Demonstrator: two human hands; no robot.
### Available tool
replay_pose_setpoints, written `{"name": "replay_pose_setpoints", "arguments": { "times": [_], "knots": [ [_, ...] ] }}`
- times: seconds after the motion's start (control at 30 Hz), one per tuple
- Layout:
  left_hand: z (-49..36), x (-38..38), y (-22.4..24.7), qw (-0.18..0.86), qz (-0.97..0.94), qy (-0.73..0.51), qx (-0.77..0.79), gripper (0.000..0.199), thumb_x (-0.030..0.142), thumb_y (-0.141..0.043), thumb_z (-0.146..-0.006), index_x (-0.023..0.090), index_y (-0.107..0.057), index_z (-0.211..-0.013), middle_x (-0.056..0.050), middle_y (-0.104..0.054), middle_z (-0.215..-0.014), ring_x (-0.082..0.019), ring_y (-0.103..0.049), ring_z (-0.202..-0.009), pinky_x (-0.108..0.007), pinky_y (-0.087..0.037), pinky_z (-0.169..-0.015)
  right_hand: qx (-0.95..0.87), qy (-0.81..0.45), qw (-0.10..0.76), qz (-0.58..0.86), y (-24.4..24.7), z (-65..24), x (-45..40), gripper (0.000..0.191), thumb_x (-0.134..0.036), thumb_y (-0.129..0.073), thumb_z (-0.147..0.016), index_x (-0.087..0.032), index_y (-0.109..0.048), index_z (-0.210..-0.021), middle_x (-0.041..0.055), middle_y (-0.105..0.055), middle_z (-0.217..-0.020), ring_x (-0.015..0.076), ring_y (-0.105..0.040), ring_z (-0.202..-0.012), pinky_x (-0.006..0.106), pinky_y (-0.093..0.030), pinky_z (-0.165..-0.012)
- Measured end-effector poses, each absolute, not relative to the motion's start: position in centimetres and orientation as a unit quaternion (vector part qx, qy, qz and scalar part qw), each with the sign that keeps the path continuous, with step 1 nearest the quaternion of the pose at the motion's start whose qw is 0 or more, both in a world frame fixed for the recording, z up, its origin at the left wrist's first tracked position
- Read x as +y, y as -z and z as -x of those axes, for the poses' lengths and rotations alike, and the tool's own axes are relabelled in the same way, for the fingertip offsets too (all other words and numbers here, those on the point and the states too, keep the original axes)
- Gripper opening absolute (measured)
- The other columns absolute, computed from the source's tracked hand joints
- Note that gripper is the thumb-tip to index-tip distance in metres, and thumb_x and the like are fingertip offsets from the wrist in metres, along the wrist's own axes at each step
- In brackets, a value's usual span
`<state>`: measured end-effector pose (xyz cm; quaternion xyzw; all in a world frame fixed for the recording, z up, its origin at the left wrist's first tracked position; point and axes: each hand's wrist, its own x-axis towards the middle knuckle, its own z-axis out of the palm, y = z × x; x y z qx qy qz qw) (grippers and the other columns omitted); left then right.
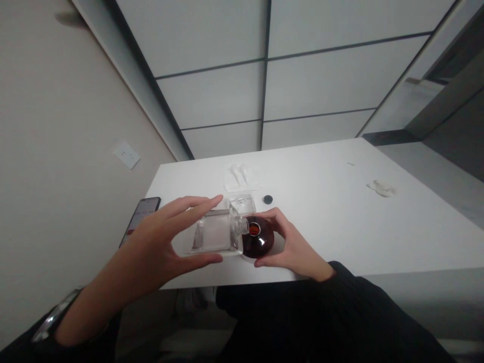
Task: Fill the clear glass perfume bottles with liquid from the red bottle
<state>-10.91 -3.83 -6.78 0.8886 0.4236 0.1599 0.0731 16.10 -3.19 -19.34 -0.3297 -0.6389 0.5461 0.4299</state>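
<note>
My left hand is closed round a square clear glass bottle, tipped on its side with its threaded neck pointing right. That neck sits right beside the open mouth of a round dark amber glass bottle; I cannot tell whether the two touch. Fingers and thumb of my right hand grip the amber bottle from its right side, near the table's front edge. Just behind the bottles lies a small dark cap. Another clear glass piece shows partly behind the square bottle.
Two whitish slender pieces lie on a white sheet at the back of the white table. A phone rests at the left edge. Crumpled tissue lies to the right. Wall and cabinet panels stand behind.
</note>
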Motion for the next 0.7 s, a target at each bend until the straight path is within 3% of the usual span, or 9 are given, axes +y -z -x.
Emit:
{"name": "replay_pose_setpoints", "arguments": {
  "times": [0.27,0.47,0.7],
  "knots": [
    [11.2,-3.5,6.7,0.055,-0.897,-0.154,0.409,0.073,0.057,-0.072,-0.092,0.042,-0.045,-0.158,-0.002,-0.066,-0.147,-0.028,-0.069,-0.128,-0.039,-0.059,-0.106,-0.632,-0.555,0.437,0.319,19.5,-16.1,-3.2,0.077,-0.043,-0.1,-0.064,-0.027,-0.06,-0.128,0.012,-0.069,-0.136,0.0325,-0.066,-0.128,0.056,-0.049,-0.113],
    [10.5,-3.3,5.5,0.052,-0.906,-0.116,0.405,0.068,0.056,-0.072,-0.092,0.034,-0.052,-0.154,-0.007,-0.068,-0.142,-0.028,-0.07,-0.123,-0.039,-0.059,-0.104,-0.635,-0.55,0.435,0.324,19.5,-16.1,-3.1,0.078,-0.043,-0.101,-0.063,-0.027,-0.06,-0.128,0.0121,-0.069,-0.136,0.0329,-0.066,-0.127,0.057,-0.049,-0.113],
    [10.4,-3.2,5.1,0.045,-0.905,-0.101,0.412,0.068,0.059,-0.069,-0.093,0.033,-0.053,-0.154,-0.007,-0.068,-0.142,-0.031,-0.068,-0.124,-0.042,-0.058,-0.105,-0.64,-0.544,0.435,0.324,19.3,-16.0,-3.2,0.077,-0.042,-0.1,-0.064,-0.028,-0.06,-0.128,0.0107,-0.069,-0.134,0.0318,-0.067,-0.126,0.056,-0.05,-0.112]
  ]
}}
